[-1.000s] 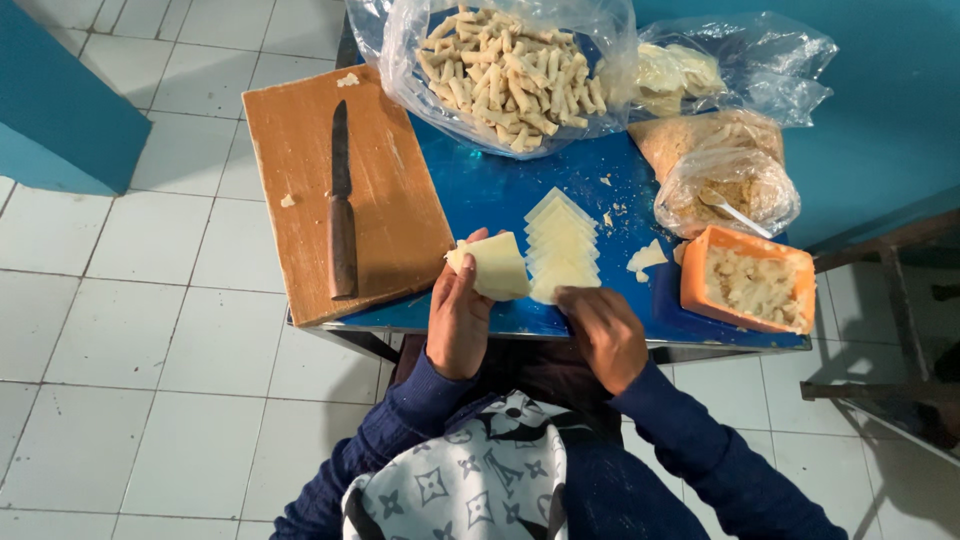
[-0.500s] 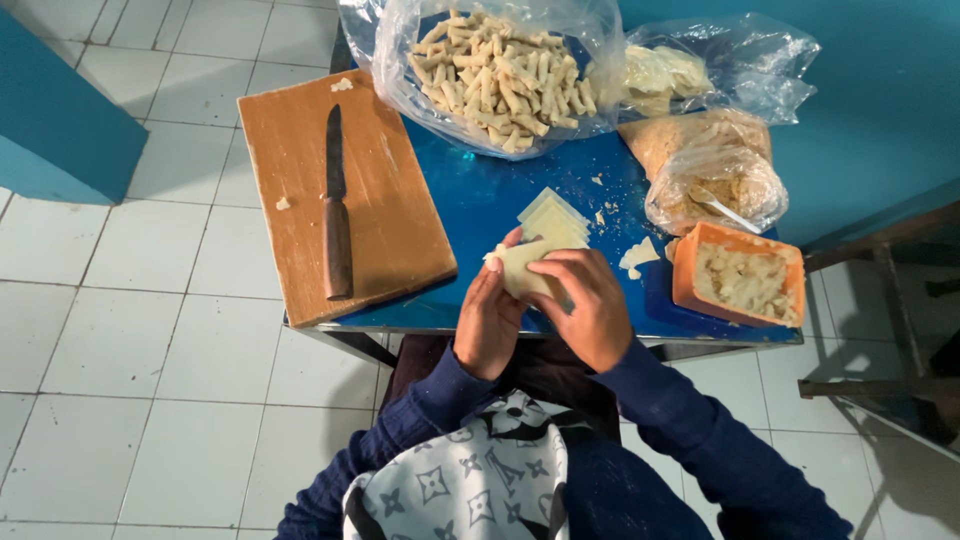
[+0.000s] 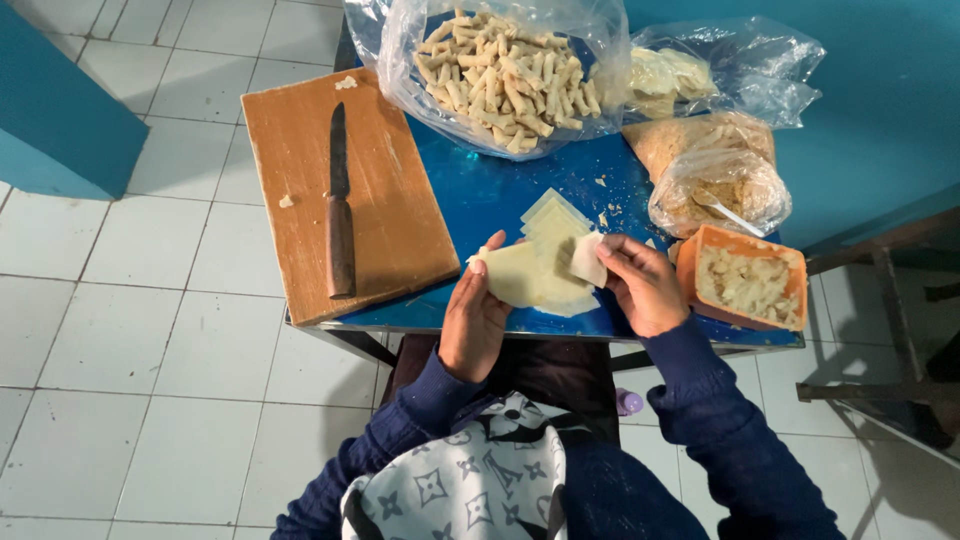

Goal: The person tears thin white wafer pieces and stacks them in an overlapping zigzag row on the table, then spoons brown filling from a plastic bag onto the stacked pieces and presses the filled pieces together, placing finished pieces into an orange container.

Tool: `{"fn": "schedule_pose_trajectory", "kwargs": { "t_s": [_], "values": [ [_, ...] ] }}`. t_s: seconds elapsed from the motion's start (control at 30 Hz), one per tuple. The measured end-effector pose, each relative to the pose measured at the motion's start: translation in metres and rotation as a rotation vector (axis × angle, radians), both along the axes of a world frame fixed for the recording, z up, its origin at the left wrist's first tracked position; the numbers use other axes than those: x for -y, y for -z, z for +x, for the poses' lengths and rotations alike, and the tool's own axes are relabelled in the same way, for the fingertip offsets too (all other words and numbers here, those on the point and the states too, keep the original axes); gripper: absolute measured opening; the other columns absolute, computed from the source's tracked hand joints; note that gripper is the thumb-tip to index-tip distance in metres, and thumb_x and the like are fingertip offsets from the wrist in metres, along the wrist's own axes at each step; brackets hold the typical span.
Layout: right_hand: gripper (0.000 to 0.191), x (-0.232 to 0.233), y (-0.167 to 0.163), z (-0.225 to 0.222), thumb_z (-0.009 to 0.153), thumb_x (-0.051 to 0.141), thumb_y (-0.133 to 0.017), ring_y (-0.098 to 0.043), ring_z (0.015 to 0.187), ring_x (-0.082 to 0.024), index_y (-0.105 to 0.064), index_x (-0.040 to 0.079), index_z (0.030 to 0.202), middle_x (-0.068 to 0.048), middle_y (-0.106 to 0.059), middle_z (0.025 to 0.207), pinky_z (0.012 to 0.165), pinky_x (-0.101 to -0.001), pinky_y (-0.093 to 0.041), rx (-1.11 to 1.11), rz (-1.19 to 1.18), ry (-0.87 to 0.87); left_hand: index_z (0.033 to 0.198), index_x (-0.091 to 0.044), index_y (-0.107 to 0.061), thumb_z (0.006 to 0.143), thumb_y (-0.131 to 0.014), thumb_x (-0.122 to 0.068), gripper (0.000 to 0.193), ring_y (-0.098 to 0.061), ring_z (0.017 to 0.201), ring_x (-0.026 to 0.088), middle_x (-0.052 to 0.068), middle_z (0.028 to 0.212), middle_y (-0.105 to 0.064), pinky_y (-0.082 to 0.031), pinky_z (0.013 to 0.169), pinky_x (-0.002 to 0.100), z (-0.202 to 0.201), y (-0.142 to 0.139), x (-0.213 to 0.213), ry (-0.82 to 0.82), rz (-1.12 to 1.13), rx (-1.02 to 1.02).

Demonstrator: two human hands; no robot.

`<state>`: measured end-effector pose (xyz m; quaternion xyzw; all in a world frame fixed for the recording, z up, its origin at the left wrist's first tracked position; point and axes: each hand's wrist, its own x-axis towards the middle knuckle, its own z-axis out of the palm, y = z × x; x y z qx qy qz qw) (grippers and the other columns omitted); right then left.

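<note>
My left hand (image 3: 472,318) holds a thin pale dough sheet (image 3: 517,276) by its left side over the near edge of the blue table (image 3: 480,195). My right hand (image 3: 640,283) pinches the sheet's right corner (image 3: 588,258) and folds it up. A stack of square dough sheets (image 3: 552,222) lies on the table just behind both hands. An orange tub of pale filling (image 3: 745,279) stands right beside my right hand.
A wooden cutting board (image 3: 385,170) with a knife (image 3: 339,206) on it lies at the left. A clear bag of rolled pieces (image 3: 500,62) sits at the back, more plastic bags (image 3: 715,160) at the right. Tiled floor (image 3: 140,300) surrounds the small table.
My hands drew together over the sheet half a second ago. Now they have spread apart, the sheet stretched between them, with my right hand lifting its corner.
</note>
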<state>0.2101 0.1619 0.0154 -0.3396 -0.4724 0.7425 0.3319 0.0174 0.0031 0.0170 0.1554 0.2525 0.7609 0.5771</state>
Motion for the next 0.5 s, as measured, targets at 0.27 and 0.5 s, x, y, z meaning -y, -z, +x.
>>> {"fn": "schedule_pose_trajectory", "kwargs": {
  "t_s": [0.27, 0.5],
  "values": [
    [0.021, 0.055, -0.012, -0.006, 0.089, -0.003, -0.069, -0.071, 0.102, -0.025, -0.074, 0.004, 0.109, -0.009, -0.074, 0.111, 0.089, -0.0328, -0.056, 0.63, 1.432, 0.08, 0.161, -0.002, -0.026, 0.11, -0.036, -0.038, 0.064, -0.047, 0.142, 0.026, 0.019, 0.157, -0.045, -0.037, 0.118, 0.041, -0.011, -0.01, 0.003, -0.094, 0.043, -0.001],
    [0.035, 0.088, -0.021, -0.003, 0.078, -0.001, -0.071, -0.068, 0.105, -0.03, -0.073, 0.004, 0.113, -0.008, -0.073, 0.114, 0.091, -0.0389, -0.054, 0.654, 1.569, -0.027, 0.163, -0.004, -0.021, 0.109, -0.033, -0.039, 0.065, -0.045, 0.144, 0.026, 0.019, 0.16, -0.041, -0.036, 0.119, 0.04, -0.011, -0.007, -0.001, -0.094, 0.044, 0.021]
  ]
}}
